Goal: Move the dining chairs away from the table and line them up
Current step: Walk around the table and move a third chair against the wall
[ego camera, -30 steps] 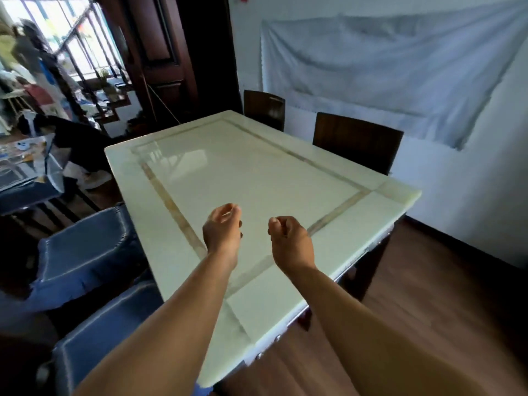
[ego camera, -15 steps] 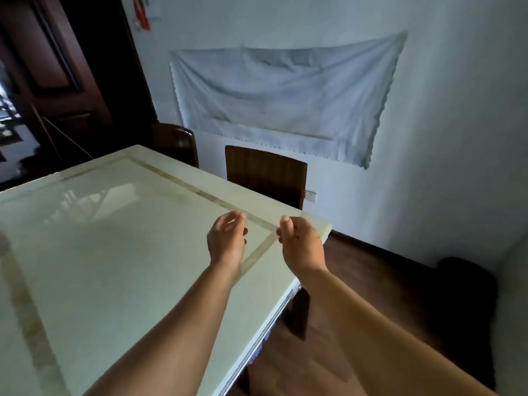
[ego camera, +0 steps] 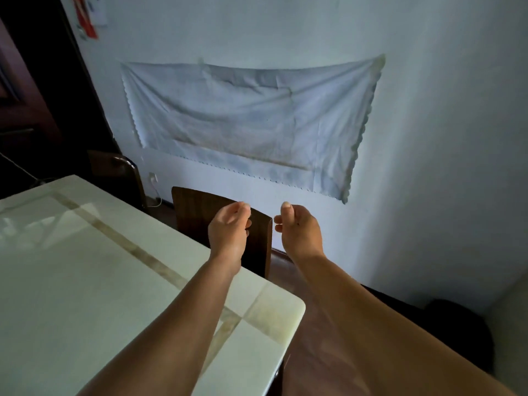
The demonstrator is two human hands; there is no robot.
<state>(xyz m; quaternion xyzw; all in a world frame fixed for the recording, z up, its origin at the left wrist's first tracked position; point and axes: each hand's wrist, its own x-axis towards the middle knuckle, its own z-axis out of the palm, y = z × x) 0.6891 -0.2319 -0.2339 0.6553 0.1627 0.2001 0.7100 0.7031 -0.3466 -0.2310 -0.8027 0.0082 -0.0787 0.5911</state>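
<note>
Dimly, pale table [ego camera: 85, 281] — dark chair [ego camera: 197, 212], perhaps wooden.

The near chair [ego camera: 197, 212] shows only its dark backrest; the table [ego camera: 85, 267] hides its seat and legs, and the left hand [ego camera: 228, 227] covers part of its top edge. The far chair [ego camera: 120, 172] sits in shadow, its details unreadable. The frame cuts the table's left side.

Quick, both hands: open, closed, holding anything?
Left hand: loosely curled, open, empty, in front of the near chair.
Right hand: loosely curled, open, empty.
</note>
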